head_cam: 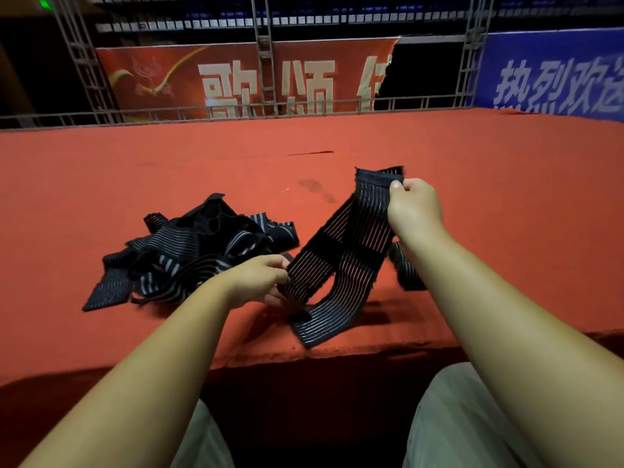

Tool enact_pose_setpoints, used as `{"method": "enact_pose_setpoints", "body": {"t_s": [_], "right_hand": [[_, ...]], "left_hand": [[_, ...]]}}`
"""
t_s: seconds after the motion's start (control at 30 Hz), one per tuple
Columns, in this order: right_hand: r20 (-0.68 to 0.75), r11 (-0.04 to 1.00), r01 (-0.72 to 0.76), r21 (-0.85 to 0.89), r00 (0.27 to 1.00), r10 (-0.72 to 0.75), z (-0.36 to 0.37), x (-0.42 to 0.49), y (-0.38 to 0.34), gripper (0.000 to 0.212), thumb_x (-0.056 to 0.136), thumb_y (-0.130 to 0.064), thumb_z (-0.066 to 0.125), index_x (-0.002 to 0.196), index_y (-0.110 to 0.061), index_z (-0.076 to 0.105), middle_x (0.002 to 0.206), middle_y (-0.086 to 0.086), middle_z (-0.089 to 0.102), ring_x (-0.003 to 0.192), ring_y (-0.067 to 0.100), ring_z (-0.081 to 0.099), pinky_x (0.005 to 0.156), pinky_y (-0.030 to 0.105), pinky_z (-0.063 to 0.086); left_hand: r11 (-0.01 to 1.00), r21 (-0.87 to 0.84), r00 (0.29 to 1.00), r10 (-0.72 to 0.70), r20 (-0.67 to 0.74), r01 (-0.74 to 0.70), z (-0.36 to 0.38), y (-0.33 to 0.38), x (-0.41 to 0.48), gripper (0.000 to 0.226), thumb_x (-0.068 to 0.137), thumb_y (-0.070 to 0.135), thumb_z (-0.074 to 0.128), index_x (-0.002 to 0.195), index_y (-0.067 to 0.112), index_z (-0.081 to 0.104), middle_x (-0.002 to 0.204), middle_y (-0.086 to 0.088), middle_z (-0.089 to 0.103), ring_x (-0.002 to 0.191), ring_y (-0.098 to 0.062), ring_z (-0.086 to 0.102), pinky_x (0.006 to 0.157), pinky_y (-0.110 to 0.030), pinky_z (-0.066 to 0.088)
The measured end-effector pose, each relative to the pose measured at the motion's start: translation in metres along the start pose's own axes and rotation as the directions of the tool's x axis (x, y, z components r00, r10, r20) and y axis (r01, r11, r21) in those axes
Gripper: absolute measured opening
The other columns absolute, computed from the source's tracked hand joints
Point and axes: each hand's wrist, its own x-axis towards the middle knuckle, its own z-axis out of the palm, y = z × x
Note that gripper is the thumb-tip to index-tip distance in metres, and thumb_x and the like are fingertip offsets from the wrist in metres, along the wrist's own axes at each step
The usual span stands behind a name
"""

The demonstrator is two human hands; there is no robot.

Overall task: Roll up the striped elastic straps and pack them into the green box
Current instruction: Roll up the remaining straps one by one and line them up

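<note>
Over the near edge of the desk, right hand and left hand each keep a pinching grip on one striped strap; strap pile just left.

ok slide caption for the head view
Left hand and right hand hold one striped strap over the red table, beside the unrolled pile.

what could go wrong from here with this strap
1. The strap hangs doubled between the left hand and right hand; rolled like this, it may come out crooked.
2. Its loose tail lies near the table edge and could slip off.
3. No green box is in view, so packing may stall.
</note>
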Motion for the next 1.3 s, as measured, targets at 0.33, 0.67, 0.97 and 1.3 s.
{"method": "enact_pose_setpoints", "body": {"t_s": [0.33,0.67,0.97,1.3], "right_hand": [[-0.025,0.999,-0.016,0.052,1.0,0.017,-0.017,-0.007,-0.035,0.036,0.108,-0.025,0.048,0.073,-0.022,0.039,0.067,0.0,0.032,0.064,0.021,0.028,0.063,0.036,0.02],[0.109,0.983,-0.065,0.174,0.993,0.047,-0.025,-0.001,-0.079,0.02,0.091,-0.029,0.055,0.08,-0.015,0.065,0.077,0.008,0.054,0.073,0.024,0.049,0.067,0.042,0.037],[0.495,0.998,-0.056,-0.023,0.867,0.06,-0.046,-0.021,-0.1,0.012,0.108,-0.022,0.062,0.113,-0.014,0.069,0.096,0.007,0.067,0.077,0.021,0.061,0.066,0.034,0.057],[0.63,0.964,-0.058,0.261,0.766,-0.124,-0.061,-0.042,-0.129,0.015,0.107,-0.023,0.065,0.108,-0.012,0.076,0.093,0.008,0.073,0.078,0.022,0.064,0.062,0.03,0.047]], "left_hand": [[0.897,-0.406,0.927,0.011,-0.374,-0.174,-0.019,0.005,-0.033,0.006,0.108,0.016,0.065,0.102,0.016,0.066,0.101,-0.011,0.072,0.089,-0.027,0.071,0.077,-0.042,0.063],[0.631,-0.665,0.869,0.029,-0.494,-0.399,-0.074,0.135,-0.092,0.016,0.108,0.007,0.063,0.093,0.003,0.067,0.081,-0.008,0.062,0.067,-0.013,0.058,0.055,-0.018,0.058],[0.783,-0.369,0.808,0.27,-0.523,-0.5,-0.099,0.181,-0.122,0.016,0.086,-0.007,0.079,0.101,-0.007,0.075,0.099,-0.021,0.077,0.094,-0.034,0.076,0.095,-0.041,0.062],[0.781,-0.141,0.651,0.389,-0.652,-0.608,-0.079,0.218,-0.132,0.019,0.091,0.005,0.085,0.108,0.007,0.077,0.104,-0.015,0.08,0.095,-0.03,0.081,0.082,-0.04,0.067]]}}
